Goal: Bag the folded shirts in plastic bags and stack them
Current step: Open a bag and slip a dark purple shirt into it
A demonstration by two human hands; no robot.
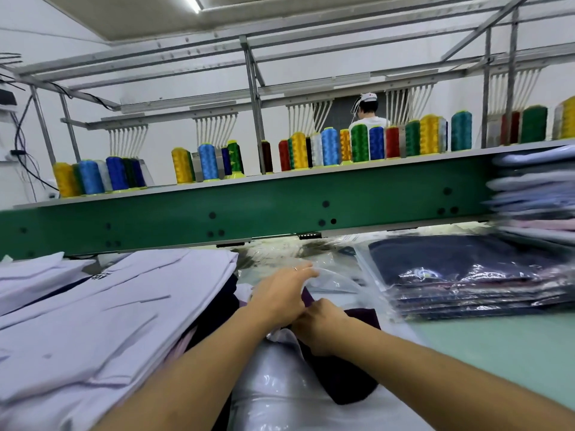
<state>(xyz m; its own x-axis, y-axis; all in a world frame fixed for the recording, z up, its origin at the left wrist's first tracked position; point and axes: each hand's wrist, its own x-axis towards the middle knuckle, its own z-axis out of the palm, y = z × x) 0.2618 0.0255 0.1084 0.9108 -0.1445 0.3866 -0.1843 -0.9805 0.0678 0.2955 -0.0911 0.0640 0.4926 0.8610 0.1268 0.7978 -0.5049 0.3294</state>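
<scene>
A dark purple folded shirt (345,377) lies in front of me on slippery clear plastic. My left hand (281,293) reaches forward and grips the mouth of a clear plastic bag (333,283), lifting its edge. My right hand (322,321) sits just behind it and grips the far end of the dark shirt at the bag's opening. A stack of bagged dark navy shirts (473,275) stands to the right. To the left lies a pile of folded pale lilac shirts (102,312).
A green machine beam (249,213) runs across the back with coloured thread cones (205,164) on top. Blurred folded shirts (538,194) are stacked at far right. Pale green tabletop (513,346) shows at right. A person stands behind the cones.
</scene>
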